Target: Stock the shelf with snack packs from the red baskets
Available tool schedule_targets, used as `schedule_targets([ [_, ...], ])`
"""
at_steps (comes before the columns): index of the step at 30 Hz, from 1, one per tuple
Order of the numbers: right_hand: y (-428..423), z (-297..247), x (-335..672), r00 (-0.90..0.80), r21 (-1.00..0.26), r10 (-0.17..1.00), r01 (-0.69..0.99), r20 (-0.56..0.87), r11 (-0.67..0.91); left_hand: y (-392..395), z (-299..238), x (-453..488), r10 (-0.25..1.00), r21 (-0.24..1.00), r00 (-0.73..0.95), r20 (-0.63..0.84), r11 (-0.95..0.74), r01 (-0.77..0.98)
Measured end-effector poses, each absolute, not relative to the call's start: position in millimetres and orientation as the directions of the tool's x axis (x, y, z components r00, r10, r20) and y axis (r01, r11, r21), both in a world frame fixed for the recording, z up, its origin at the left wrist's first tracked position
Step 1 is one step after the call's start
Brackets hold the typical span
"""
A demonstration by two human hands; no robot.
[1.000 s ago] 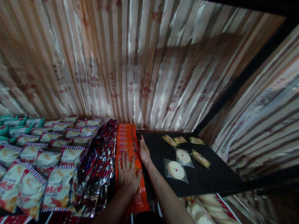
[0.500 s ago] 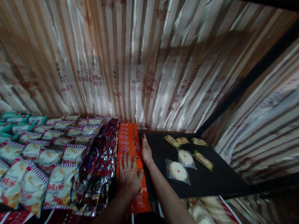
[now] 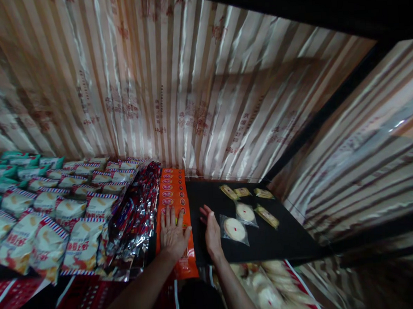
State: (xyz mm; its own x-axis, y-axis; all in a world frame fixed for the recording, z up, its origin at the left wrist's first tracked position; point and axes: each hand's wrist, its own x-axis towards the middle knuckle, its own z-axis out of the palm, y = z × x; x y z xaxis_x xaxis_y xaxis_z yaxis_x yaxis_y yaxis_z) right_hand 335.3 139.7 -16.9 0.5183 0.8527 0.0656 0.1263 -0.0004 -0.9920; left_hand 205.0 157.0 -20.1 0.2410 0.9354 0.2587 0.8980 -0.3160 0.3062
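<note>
My left hand point(image 3: 173, 233) lies flat on a long orange strip of printed snack packets point(image 3: 172, 184), fingers spread and pointing away from me. Just right of the strip, my right hand point(image 3: 212, 231) hovers over the black board point(image 3: 208, 196) with its fingers apart and nothing in them. Two round white cakes in clear wrappers, a nearer one point(image 3: 235, 229) and a farther one point(image 3: 245, 212), lie right of that hand. Left of the orange strip is a heap of dark red, shiny packet strips point(image 3: 140, 213).
Rows of white snack bags point(image 3: 81, 244) fill the left side, with green bags point(image 3: 20, 159) behind. Several small yellow-wrapped packets point(image 3: 267, 216) lie on the board. A pleated plastic curtain point(image 3: 171, 82) hangs behind. More wrapped food point(image 3: 265, 289) sits below the board's front edge.
My right hand has left the orange strip's right edge, coming back toward me and slightly right. My left hand stays flat on the strip. The view has shifted a little.
</note>
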Motion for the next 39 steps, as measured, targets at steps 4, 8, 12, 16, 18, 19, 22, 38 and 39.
schedule_targets([
  [4,124,-16,325,0.476,-0.976,0.874,0.219,0.091,-0.017,147,-17,206,0.93,0.305,0.241,0.277,-0.323,0.896],
  [8,118,-18,315,0.44,-0.929,0.893,0.36,0.091,-0.083,130,-13,203,0.936,0.292,0.239,0.259,-0.312,0.904],
  [12,122,-23,308,0.402,-0.936,0.914,0.341,0.059,-0.089,116,-11,200,0.944,0.292,0.237,0.231,-0.3,0.908],
  [16,125,-24,305,0.387,-0.946,0.921,0.314,0.046,-0.085,112,-10,201,0.948,0.294,0.241,0.207,-0.295,0.909],
  [18,125,-24,304,0.408,-0.948,0.912,0.304,0.044,-0.091,112,-9,202,0.95,0.298,0.238,0.202,-0.291,0.909],
  [19,125,-24,303,0.419,-0.948,0.907,0.303,0.045,-0.093,112,-10,203,0.951,0.301,0.235,0.202,-0.288,0.909],
  [22,123,-26,303,0.427,-0.947,0.903,0.309,0.051,-0.092,113,-11,204,0.953,0.309,0.224,0.205,-0.28,0.909],
  [38,177,-17,314,0.372,-0.932,0.928,0.341,0.012,-0.125,113,-24,204,0.937,0.378,0.208,0.281,-0.307,0.873],
  [39,176,-18,314,0.391,-0.931,0.92,0.34,0.014,-0.13,113,-24,203,0.937,0.382,0.208,0.282,-0.308,0.871],
])
